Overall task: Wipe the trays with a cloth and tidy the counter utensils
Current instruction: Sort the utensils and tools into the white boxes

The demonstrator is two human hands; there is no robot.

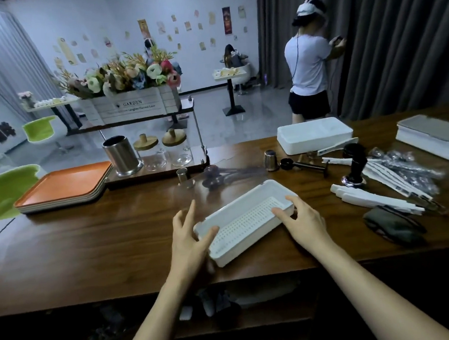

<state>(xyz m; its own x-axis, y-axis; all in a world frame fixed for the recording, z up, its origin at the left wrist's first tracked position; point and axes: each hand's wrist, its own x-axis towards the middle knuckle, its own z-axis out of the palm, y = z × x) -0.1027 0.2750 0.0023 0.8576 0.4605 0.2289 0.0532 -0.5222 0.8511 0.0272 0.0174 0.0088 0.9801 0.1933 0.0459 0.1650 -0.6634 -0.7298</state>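
Observation:
A white perforated utensil tray lies at an angle on the wooden counter in front of me. My left hand grips its near left corner, thumb over the rim. My right hand holds its right end, with fingers reaching inside. A stack of orange trays sits at the far left. A dark grey cloth lies at the right. White-handled utensils and several packs of wrapped cutlery are scattered at the right.
A steel utensil cup and two lidded glass jars stand on a raised shelf. A white lidded box, small steel cups, a black tamper and a flat box crowd the right. A person stands behind the counter by the curtain.

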